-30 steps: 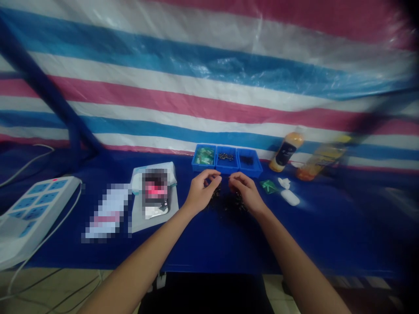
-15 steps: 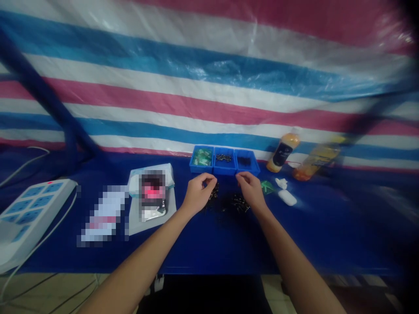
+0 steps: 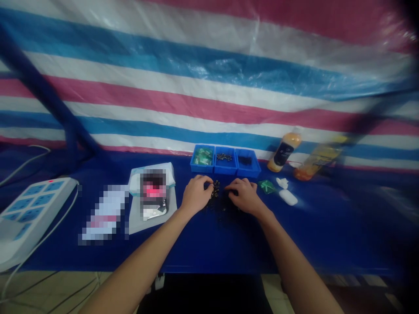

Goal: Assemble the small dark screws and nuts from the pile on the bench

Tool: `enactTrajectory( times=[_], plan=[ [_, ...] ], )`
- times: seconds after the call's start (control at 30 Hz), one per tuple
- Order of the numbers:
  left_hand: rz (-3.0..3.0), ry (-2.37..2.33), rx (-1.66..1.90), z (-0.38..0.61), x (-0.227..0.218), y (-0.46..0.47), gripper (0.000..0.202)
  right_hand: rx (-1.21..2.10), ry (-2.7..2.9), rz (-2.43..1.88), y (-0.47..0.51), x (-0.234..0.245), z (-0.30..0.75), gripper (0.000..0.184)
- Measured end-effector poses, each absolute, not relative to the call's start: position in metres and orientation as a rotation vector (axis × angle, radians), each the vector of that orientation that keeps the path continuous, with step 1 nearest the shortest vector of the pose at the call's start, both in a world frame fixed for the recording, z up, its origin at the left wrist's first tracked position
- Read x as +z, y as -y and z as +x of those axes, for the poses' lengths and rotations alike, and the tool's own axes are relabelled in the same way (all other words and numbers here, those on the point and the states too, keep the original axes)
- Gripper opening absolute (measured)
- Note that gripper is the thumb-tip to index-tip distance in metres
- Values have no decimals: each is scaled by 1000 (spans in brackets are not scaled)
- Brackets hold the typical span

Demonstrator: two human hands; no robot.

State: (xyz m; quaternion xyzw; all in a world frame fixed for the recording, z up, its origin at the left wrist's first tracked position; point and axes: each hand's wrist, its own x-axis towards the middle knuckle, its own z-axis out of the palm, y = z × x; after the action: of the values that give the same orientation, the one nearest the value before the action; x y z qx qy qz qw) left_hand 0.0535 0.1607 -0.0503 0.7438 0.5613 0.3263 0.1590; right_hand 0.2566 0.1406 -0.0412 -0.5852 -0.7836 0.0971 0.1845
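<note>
Dark parts (image 3: 221, 203) heap on the desk (image 3: 310, 235) between your left hand (image 3: 196, 195) and right hand (image 3: 245, 196), both curled narrow against them; whether either holds any is hidden.

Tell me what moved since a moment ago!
The left hand and right hand came down and closer together, onto the pile of small dark parts on the blue table. I can't tell if they grabbed anything. The three blue trays stayed put.
</note>
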Motion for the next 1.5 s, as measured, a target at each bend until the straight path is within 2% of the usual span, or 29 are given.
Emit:
enactTrajectory(
  times=[0.37, 0.5, 0.63, 0.73, 0.9, 1.23, 1.4, 1.5],
  plan=[
    [2144, -1539, 929, 56, -50, -158, 14, 276, 2211, -1658, -142, -44, 258, 13],
    [2147, -1516, 923, 59, -49, -157, 14, 295, 2078, -1637, -146, -45, 257, 18],
    [2173, -1481, 915, 61, -50, -156, 15, 336, 2016, -1586, -147, -44, 257, 31],
    [2182, -1483, 932, 61, -52, -155, 14, 366, 2004, -1550, -146, -43, 256, 30],
    [2185, -1485, 999, 61, -49, -156, 15, 538, 1816, -1413, -145, -40, 257, 18],
    [2192, -1444, 994, 60, -45, -154, 17, 679, 1566, -1568, -148, -37, 262, 42],
    [2187, -1445, 986, 60, -47, -155, 17, 784, 1335, -1498, -154, -37, 268, 46],
    [2188, -1435, 986, 60, -46, -156, 17, 803, 1132, -1381, -158, -38, 272, 38]
  ],
)
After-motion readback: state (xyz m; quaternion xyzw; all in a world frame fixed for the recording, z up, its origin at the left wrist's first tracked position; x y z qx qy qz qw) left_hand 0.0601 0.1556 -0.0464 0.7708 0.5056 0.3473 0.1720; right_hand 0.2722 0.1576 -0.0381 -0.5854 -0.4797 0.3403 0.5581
